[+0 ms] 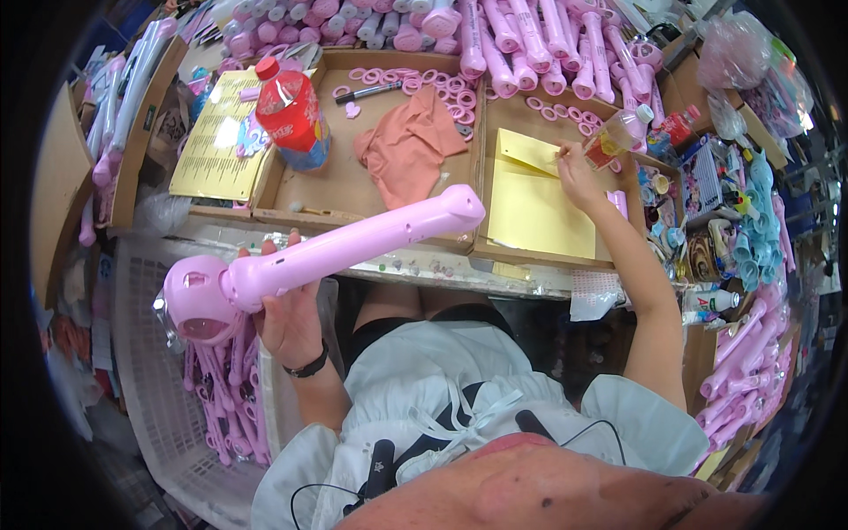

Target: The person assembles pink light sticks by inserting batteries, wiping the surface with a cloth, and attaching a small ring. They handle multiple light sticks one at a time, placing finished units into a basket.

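Note:
My left hand (294,325) is closed round the pink plastic toy wand (344,252), near its wide rounded head at the left. The shaft slants up to the right over the table's front edge, and part of my fingers is hidden behind it. A yellow paper sheet (539,210) lies in the right cardboard tray (601,252), with a strip folded along its far edge. My right hand (579,179) pinches the sheet at that strip's right end. Beside that hand a clear bottle (611,141) leans with its white cap up.
Left of centre, a red-capped bottle (293,124) stands by a printed yellow sheet (215,141). An orange cloth (411,146), pink rings (455,93) and a black marker (369,93) lie in the middle tray. Pink wand parts (539,40) pile up behind. A white basket (159,371) holds pink pieces.

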Available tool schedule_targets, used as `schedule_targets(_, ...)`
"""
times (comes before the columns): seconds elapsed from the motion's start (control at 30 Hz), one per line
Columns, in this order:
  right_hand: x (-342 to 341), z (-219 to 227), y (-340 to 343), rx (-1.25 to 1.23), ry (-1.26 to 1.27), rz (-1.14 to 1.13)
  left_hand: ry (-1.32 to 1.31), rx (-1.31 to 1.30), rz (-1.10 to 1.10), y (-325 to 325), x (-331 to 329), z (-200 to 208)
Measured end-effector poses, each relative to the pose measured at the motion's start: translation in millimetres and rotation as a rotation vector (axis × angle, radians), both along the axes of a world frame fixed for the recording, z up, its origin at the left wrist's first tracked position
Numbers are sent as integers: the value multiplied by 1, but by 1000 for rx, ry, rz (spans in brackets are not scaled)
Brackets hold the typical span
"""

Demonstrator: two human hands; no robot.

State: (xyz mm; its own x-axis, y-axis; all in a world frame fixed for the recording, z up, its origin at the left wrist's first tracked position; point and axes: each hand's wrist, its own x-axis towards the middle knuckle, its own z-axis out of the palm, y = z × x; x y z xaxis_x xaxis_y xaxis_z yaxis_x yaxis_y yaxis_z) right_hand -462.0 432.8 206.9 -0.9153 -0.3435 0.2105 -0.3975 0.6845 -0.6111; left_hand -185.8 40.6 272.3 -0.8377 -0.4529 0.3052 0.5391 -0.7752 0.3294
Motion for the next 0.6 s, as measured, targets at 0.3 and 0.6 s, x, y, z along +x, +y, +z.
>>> schedule_targets(0.3,65,81,-42,-90,795,21,-209,-112,128,10,-2,2)
schedule_targets(0.6,196,105,-163,-1230,-228,178,-322,-87,179,42,-6,-1)
